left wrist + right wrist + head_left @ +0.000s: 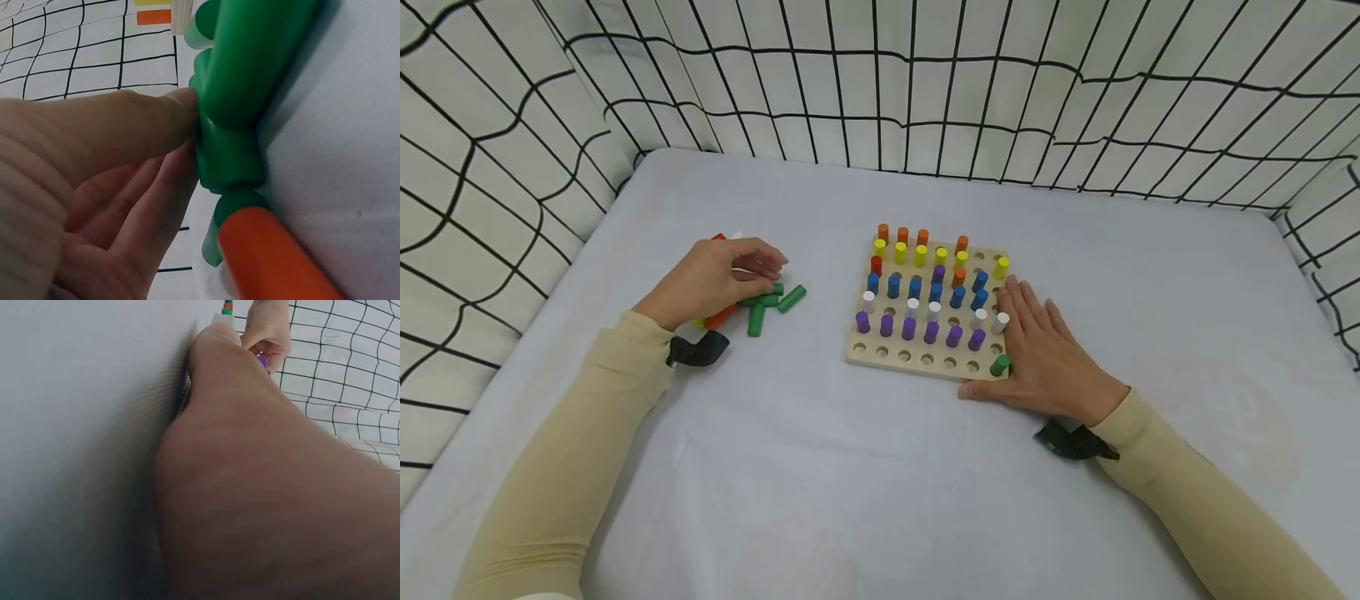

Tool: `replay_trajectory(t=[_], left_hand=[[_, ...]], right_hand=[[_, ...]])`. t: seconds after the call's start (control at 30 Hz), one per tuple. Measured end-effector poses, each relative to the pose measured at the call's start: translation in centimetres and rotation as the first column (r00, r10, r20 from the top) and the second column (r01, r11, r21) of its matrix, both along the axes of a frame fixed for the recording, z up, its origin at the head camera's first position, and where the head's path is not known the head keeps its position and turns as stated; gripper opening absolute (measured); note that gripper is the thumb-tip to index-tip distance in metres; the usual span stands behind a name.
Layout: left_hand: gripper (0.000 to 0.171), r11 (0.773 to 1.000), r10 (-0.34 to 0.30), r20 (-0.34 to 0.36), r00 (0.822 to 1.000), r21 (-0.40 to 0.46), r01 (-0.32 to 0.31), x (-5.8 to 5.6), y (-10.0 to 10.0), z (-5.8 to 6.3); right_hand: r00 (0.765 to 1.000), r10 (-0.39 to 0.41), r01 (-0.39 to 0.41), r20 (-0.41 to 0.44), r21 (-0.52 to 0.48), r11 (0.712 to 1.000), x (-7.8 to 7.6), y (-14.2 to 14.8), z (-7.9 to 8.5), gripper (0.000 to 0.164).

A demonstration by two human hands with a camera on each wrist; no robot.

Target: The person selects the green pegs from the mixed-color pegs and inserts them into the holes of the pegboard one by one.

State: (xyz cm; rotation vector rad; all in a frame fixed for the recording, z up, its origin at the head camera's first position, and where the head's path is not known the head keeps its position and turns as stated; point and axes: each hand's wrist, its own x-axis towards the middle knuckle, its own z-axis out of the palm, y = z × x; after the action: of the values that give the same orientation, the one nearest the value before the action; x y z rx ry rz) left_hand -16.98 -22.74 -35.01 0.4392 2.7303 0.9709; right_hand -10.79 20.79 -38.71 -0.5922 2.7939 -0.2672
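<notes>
My left hand (715, 273) is over a small pile of loose pegs, left of the board. Its thumb and fingers pinch a green peg (777, 288) at the top of the pile. More green pegs (262, 56) and an orange peg (269, 250) lie close by in the left wrist view. The wooden pegboard (891, 358) holds rows of orange, yellow, blue, white and purple pegs, with a few odd colours among them. A lone green peg (999, 365) stands in its front right corner. My right hand (1052, 362) rests flat against the board's right edge, fingers straight.
A white sheet (820, 467) covers the table. Black wire grid (880, 92) panels rise along the back and both sides. Red and yellow pegs are partly hidden under my left hand.
</notes>
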Motion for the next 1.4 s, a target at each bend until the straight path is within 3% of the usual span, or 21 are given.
replay_trajectory(t=[0.63, 1.07, 1.4], left_hand=[[0.036, 0.997, 0.019, -0.056, 0.998, -0.077, -0.024, -0.03, 0.42, -0.67], [0.036, 0.995, 0.057, -0.084, 0.995, -0.072, -0.063, -0.06, 0.50, -0.87], [0.030, 0.995, 0.043, -0.153, 0.987, -0.083, -0.056, -0.01, 0.63, -0.92]], right_hand=[[1.000, 0.000, 0.000, 0.004, 0.005, 1.000, 0.00, -0.01, -0.22, 0.140], [1.000, -0.002, 0.002, 0.011, 0.003, 1.000, 0.02, 0.08, -0.23, 0.140], [1.000, -0.005, 0.005, 0.006, -0.007, 1.000, 0.12, 0.05, -0.11, 0.138]])
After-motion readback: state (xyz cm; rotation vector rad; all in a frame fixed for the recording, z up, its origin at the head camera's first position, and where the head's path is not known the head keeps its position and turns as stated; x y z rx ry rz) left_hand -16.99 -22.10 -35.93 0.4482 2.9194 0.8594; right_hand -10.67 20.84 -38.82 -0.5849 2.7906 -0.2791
